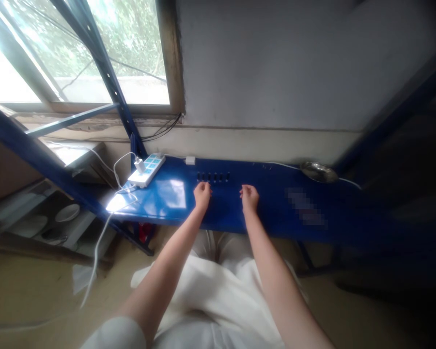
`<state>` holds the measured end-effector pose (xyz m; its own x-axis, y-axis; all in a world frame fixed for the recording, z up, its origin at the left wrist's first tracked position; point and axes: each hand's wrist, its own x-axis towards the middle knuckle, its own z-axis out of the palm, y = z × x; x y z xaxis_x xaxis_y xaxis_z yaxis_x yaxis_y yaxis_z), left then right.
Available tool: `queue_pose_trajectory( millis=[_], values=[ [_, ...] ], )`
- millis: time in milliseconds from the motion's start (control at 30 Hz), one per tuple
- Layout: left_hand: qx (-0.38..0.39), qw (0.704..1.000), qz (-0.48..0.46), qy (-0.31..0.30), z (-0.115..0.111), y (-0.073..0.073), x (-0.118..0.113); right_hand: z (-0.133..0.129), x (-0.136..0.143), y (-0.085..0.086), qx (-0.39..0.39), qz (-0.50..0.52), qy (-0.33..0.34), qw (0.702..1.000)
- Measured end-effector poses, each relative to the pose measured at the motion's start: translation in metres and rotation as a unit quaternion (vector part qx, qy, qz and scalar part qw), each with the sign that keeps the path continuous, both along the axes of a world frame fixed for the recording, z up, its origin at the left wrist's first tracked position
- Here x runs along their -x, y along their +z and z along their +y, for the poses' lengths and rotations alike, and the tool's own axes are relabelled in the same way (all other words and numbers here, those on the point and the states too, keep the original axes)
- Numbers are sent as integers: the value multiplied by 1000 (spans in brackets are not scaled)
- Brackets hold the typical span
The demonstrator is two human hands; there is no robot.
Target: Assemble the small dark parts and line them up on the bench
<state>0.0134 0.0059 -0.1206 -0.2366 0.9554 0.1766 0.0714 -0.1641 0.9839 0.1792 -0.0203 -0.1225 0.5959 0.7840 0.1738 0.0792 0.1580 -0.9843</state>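
Six small black pieces (215, 177) are lined up on a blue table (225, 211). The left hand (202, 195) is held just before them, the right hand (250, 198) farther right. Fingers (204, 186) are curled; whether anything is gripped cannot be told.

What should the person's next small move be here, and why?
Probably ease the left hand slightly forward to the row of small dark pieces on the blue table: it is close to the row's left end, while the right hand sits farther off. I cannot tell whether either hand holds something.
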Motion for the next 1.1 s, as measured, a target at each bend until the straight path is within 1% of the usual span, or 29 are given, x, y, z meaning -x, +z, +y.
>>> queue_pose_trajectory(
  millis=[267, 567, 800, 1000, 1100],
  values=[
    [0, 1000, 1, -4, -2, 1, 0, 0, 0, -1, 0, -5, 5, 1000],
    [-4, 1000, 12, -7, -6, 6, 1, -2, 0, 1, 7, -8, 6, 1000],
    [3, 1000, 0, -5, -6, 6, 1, -2, 1, 3, 14, -17, 6, 1000],
    [1, 1000, -1, -1, -4, 4, 1, -1, 0, 0, 16, -22, 9, 1000],
    [1, 1000, -1, 4, -3, 3, 0, 0, 0, -2, 21, -46, 8, 999]
  ],
)
